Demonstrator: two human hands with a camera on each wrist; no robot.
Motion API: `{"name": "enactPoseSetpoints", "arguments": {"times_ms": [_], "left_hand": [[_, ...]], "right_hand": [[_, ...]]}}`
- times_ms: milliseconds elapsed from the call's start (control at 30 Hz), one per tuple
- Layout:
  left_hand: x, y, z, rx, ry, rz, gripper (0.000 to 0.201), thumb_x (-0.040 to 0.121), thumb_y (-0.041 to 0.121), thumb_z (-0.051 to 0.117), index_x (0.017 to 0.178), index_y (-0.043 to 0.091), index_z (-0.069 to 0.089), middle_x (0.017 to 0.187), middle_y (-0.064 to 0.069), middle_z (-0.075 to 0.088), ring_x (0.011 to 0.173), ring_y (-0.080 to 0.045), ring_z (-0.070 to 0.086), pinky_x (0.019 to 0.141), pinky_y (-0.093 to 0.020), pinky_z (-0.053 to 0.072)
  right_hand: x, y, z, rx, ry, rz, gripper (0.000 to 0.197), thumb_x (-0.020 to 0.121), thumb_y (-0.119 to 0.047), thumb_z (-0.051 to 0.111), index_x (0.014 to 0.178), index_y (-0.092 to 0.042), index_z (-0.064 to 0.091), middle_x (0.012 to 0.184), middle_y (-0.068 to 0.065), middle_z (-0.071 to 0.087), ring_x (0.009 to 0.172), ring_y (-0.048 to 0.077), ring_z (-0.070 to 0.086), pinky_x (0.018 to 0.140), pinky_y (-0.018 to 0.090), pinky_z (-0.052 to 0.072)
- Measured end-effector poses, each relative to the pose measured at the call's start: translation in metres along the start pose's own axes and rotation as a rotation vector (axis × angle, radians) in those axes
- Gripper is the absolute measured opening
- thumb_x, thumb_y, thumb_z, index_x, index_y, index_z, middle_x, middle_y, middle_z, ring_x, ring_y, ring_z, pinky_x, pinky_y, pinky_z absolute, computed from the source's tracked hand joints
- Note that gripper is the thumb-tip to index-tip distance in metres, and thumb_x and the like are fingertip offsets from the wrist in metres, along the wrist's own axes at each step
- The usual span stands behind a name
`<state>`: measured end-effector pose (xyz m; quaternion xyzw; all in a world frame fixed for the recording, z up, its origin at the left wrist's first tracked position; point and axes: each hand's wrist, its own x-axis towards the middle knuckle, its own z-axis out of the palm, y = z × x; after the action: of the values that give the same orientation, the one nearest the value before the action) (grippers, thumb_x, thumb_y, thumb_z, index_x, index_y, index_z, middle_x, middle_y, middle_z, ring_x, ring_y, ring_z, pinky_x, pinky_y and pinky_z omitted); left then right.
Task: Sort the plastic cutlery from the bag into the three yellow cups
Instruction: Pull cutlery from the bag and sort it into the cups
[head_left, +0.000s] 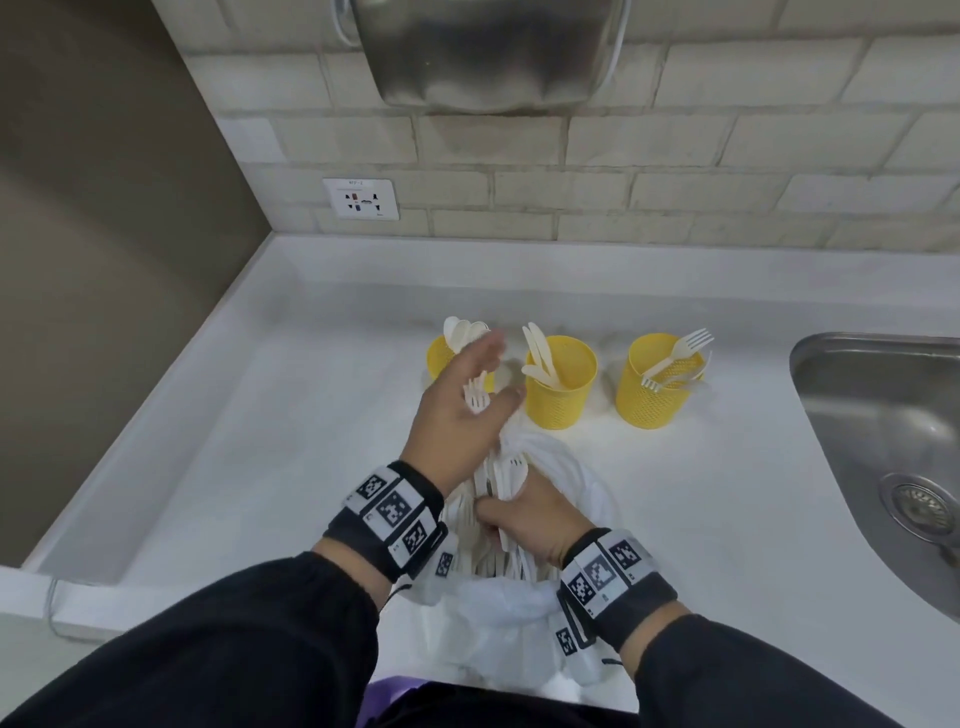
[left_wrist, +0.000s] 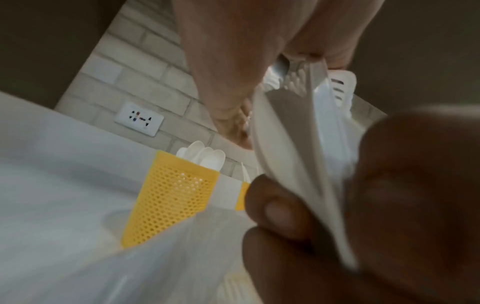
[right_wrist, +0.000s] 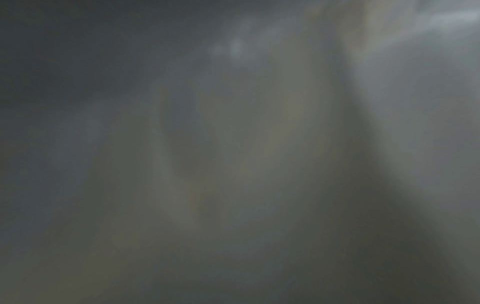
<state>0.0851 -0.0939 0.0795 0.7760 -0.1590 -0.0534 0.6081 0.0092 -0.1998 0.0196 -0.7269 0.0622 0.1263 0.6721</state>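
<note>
Three yellow mesh cups stand in a row on the white counter (head_left: 311, 415): the left cup (head_left: 439, 361) holds spoons (head_left: 460, 332), the middle cup (head_left: 561, 387) knives, the right cup (head_left: 652, 387) forks. My left hand (head_left: 467, 410) hovers before the left cup and holds a few white forks (head_left: 475, 399) between thumb and fingers, the fingers reaching up. In the left wrist view the fork tines (left_wrist: 294, 82) show under the fingers, beside the spoon cup (left_wrist: 171, 195). My right hand (head_left: 524, 514) is inside the white plastic bag (head_left: 498, 608), gripping a bundle of cutlery (head_left: 506, 480). The right wrist view is dark and blurred.
A steel sink (head_left: 883, 441) lies at the right, with its drain near the edge of view. A wall socket (head_left: 361, 199) sits on the tiled wall behind the cups. A steel fixture (head_left: 483, 52) hangs overhead. A brown wall bounds the counter's left side.
</note>
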Motion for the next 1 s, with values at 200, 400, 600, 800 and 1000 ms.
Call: {"name": "enactPoseSetpoints", "arguments": {"times_ms": [200,400,600,800,1000], "left_hand": [[0.001,-0.003,0.012,-0.041,0.132,-0.046,0.012,0.102,0.024,0.062,0.102,0.03,0.073,0.102,0.018,0.074,0.101,-0.009,0.069,0.096,-0.034,0.054],[-0.008,-0.004,0.017,-0.158,0.058,-0.062,0.048,0.095,0.066,0.046,0.104,0.024,0.068,0.109,0.016,0.069,0.106,-0.002,0.066,0.098,-0.044,0.057],[-0.001,-0.004,0.015,-0.145,0.049,-0.067,0.02,0.108,0.022,0.046,0.12,0.025,0.063,0.115,0.008,0.071,0.113,-0.006,0.065,0.102,-0.047,0.055],[-0.008,-0.002,0.022,-0.141,0.136,-0.127,0.023,0.106,0.023,0.053,0.099,0.019,0.074,0.097,0.007,0.079,0.099,-0.008,0.074,0.102,-0.042,0.055],[-0.007,0.016,0.002,-0.115,0.006,-0.161,0.045,0.107,0.049,0.042,0.103,0.03,0.082,0.115,0.018,0.076,0.115,0.008,0.063,0.102,-0.018,0.041]], "right_hand": [[0.014,0.005,0.0,0.139,0.129,0.109,0.035,0.051,-0.011,0.065,0.072,0.016,0.06,0.063,0.02,0.06,0.061,0.029,0.055,0.064,0.045,0.047],[0.007,0.004,-0.003,0.147,0.054,0.052,0.032,0.073,-0.027,0.083,0.074,-0.001,0.064,0.062,0.013,0.059,0.057,0.022,0.053,0.062,0.035,0.046],[0.007,0.001,-0.017,0.071,-0.051,0.053,0.027,0.087,-0.014,0.078,0.08,0.009,0.066,0.068,0.024,0.067,0.061,0.028,0.061,0.069,0.034,0.054],[0.012,0.0,-0.007,0.064,0.093,-0.009,0.028,0.068,-0.021,0.086,0.082,-0.003,0.068,0.072,0.024,0.068,0.062,0.024,0.063,0.062,0.035,0.051],[0.004,-0.004,-0.014,0.054,0.033,0.023,0.039,0.088,-0.03,0.078,0.063,-0.002,0.068,0.063,0.012,0.07,0.063,0.022,0.067,0.08,0.036,0.057]]}}
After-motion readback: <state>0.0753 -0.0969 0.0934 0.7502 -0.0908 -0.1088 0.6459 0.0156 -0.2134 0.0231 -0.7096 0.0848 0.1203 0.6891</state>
